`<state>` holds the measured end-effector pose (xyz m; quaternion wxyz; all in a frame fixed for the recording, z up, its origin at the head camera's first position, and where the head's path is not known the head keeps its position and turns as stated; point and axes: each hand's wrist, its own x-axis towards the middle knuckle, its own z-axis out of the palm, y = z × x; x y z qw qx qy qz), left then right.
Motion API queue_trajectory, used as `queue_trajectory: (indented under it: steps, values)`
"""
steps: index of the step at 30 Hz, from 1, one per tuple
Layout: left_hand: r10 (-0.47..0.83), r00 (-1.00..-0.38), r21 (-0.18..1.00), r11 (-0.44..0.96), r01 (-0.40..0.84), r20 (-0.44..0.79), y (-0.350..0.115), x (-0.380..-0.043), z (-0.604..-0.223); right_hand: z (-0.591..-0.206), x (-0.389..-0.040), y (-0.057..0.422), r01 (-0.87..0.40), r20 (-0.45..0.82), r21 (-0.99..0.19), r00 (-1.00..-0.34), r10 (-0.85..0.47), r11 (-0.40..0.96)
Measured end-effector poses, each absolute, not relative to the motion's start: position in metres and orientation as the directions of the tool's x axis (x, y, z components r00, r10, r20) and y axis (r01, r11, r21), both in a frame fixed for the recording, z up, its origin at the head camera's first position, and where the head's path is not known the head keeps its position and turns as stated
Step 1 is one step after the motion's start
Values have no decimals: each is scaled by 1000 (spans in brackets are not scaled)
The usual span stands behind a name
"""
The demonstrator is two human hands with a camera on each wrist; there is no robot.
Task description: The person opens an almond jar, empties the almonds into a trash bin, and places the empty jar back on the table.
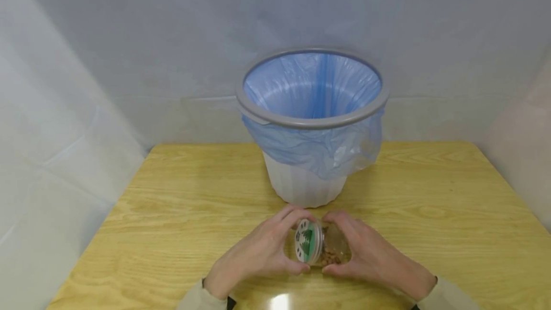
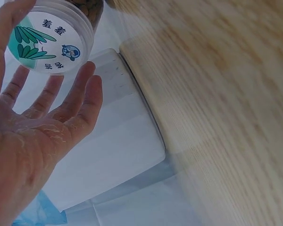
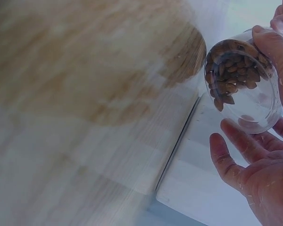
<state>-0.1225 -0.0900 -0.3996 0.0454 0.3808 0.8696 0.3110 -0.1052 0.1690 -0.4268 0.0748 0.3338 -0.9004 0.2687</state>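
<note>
A clear jar lies on its side between the two hands, low over the table in front of the bin. Brown almonds have gathered along its lower side, seen through the bottom in the right wrist view. Its round lid, white and green with leaf drawings and dark characters, faces left. My left hand grips the lid by its edge, fingers over the top and thumb below. With thumb and fingers spread around the body, my right hand holds the other end.
Just behind the hands a white bin stands on the wooden table. A blue bag lines it, folded over outside under a grey rim ring. Pale sheeting hangs behind the table and along both sides.
</note>
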Motion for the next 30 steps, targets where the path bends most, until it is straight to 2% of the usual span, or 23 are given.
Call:
queue_trajectory:
  steps: [9, 17, 30]
  values:
    - [686, -712, 591, 515, 621, 150, -91, -121, -397, -425, -106, 168, -641, 316, -434, -766, -560, 632]
    - [695, -705, 582, 518, 627, 141, -91, -120, -397, -422, -102, 168, -582, 241, -463, -809, -537, 668]
    - [695, -708, 575, 530, 624, 127, -91, -120, -397, -420, -104, 169, -561, 205, -484, -819, -536, 672]
